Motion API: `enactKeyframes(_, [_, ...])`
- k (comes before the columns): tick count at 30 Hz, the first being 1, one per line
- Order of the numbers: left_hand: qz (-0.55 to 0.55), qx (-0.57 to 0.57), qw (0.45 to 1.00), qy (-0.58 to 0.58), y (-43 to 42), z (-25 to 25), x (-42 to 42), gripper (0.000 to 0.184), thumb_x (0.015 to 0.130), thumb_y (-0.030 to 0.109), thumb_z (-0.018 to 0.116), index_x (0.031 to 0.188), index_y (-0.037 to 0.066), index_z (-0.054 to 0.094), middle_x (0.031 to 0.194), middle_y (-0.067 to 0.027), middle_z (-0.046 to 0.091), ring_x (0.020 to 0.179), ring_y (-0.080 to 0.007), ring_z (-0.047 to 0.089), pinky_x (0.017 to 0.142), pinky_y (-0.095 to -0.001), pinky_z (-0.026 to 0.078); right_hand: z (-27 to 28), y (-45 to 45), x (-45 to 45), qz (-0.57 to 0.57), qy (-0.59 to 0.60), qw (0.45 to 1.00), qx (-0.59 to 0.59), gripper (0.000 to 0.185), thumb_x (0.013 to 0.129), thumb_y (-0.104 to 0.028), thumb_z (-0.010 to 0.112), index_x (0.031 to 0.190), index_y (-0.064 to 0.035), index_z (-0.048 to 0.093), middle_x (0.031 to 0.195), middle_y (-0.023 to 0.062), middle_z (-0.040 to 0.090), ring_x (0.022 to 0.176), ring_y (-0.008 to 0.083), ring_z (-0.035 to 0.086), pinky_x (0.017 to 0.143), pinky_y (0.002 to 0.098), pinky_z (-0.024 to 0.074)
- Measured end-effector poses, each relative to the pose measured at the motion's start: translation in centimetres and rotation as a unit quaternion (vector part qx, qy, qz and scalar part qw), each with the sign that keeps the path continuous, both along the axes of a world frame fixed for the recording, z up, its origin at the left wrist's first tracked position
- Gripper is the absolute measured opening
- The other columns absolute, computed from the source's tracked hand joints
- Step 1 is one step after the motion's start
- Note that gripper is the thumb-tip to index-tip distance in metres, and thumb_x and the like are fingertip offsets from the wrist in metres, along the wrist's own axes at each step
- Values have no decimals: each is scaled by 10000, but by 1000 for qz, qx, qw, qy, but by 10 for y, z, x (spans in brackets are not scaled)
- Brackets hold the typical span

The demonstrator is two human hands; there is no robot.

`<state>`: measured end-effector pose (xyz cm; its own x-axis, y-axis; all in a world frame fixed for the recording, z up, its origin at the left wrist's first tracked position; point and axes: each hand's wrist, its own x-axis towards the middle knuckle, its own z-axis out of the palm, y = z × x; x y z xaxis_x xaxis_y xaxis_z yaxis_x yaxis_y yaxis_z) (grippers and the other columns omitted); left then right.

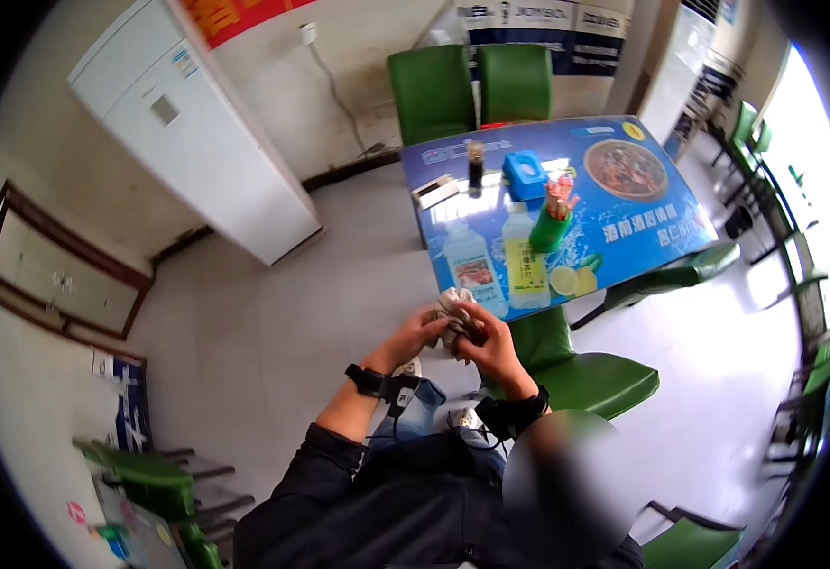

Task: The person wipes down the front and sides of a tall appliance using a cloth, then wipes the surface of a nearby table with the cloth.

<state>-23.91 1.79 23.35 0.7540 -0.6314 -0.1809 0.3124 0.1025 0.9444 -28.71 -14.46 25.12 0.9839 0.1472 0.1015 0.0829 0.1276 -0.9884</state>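
A crumpled, light greyish cloth [453,315] is bunched between my two hands, just off the near left corner of the blue table [624,251]. My left hand [418,332] grips its left side with curled fingers. On the other side my right hand [487,339] is closed around the cloth's right part. Close beyond my hands, a clear bottle with a pictured label [475,270] and a bottle with a yellow-green label [526,266] are on the table.
Farther back on the table are a green holder [549,232], a blue tissue box [525,175], a dark bottle [475,171] and a white box [436,192]. A green chair [595,379] stands at the near edge. A white cabinet unit [192,133] is at the left.
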Motion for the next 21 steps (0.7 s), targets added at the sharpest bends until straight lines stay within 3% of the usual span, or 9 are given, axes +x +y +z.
enactKeyframes(1, [19, -3, 1000, 1, 10, 4, -8, 412, 782, 346, 560, 1055, 44, 498, 841, 0, 548, 638, -42, 451, 533, -170, 335, 6, 7, -4, 20, 38, 999, -13, 497, 661, 76, 480, 1149, -8, 429, 1009, 45, 510, 887, 117, 512, 771, 231, 422])
enactKeyframes(3, [35, 34, 998, -44, 29, 15, -22, 362, 809, 304, 529, 1059, 44, 508, 831, 36, 541, 682, -31, 455, 546, -162, 334, 11, 23, -6, 44, -17, 999, -10, 532, 663, 73, 487, 1179, -20, 394, 1041, 60, 493, 927, 129, 495, 772, 235, 426])
enactKeyframes(5, [73, 18, 996, -47, 43, 30, -41, 353, 797, 314, 545, 1019, 39, 531, 800, 43, 532, 663, -23, 445, 522, -158, 329, 27, 35, -9, 27, -135, 986, -97, 531, 665, 72, 491, 1178, -22, 394, 1049, 80, 486, 967, 140, 478, 773, 240, 431])
enactKeyframes(7, [106, 10, 994, -37, 57, 36, -55, 367, 789, 346, 557, 987, 37, 546, 788, 40, 528, 649, -21, 438, 514, -156, 324, 34, 47, -12, 55, -132, 984, -103, 520, 664, 76, 489, 1167, -21, 401, 1055, 92, 475, 991, 150, 465, 794, 249, 429])
enactKeyframes(9, [120, 33, 991, -42, 74, 39, -68, 387, 780, 370, 565, 974, 35, 548, 782, 35, 528, 649, -24, 441, 515, -155, 326, 35, 61, -14, 96, -144, 981, -89, 462, 674, 47, 526, 1122, -17, 431, 1008, 109, 501, 846, 160, 550, 714, 250, 458])
enactKeyframes(12, [134, 66, 987, -54, 101, 41, -86, 431, 760, 415, 579, 956, 33, 547, 776, 25, 528, 650, -28, 444, 508, -156, 327, 47, 80, -21, 172, -84, 975, -110, 519, 655, 86, 486, 1158, -18, 404, 1053, 91, 475, 960, 148, 487, 814, 258, 416])
enactKeyframes(16, [188, 37, 978, -77, 141, 46, -117, 472, 746, 445, 584, 961, 27, 532, 794, 15, 523, 666, -38, 448, 525, -169, 348, 51, 128, -36, 207, -118, 967, -89, 496, 669, 77, 491, 1149, -14, 403, 1035, 105, 484, 908, 152, 516, 794, 259, 424])
enactKeyframes(19, [266, -34, 961, -71, 174, 41, -145, 467, 742, 447, 588, 961, 43, 499, 714, 25, 491, 544, -26, 411, 438, -167, 297, 57, 179, -61, 200, -144, 959, -137, 408, 689, 61, 511, 1081, -4, 419, 1008, 116, 488, 851, 163, 542, 761, 269, 439])
enactKeyframes(21, [278, -46, 958, -49, 205, 29, -163, 474, 756, 436, 573, 1002, 41, 482, 783, 14, 508, 624, -42, 452, 491, -177, 344, 57, 217, -80, 122, -229, 954, -150, 343, 706, 30, 544, 1020, -8, 410, 966, 127, 487, 785, 168, 553, 697, 272, 449])
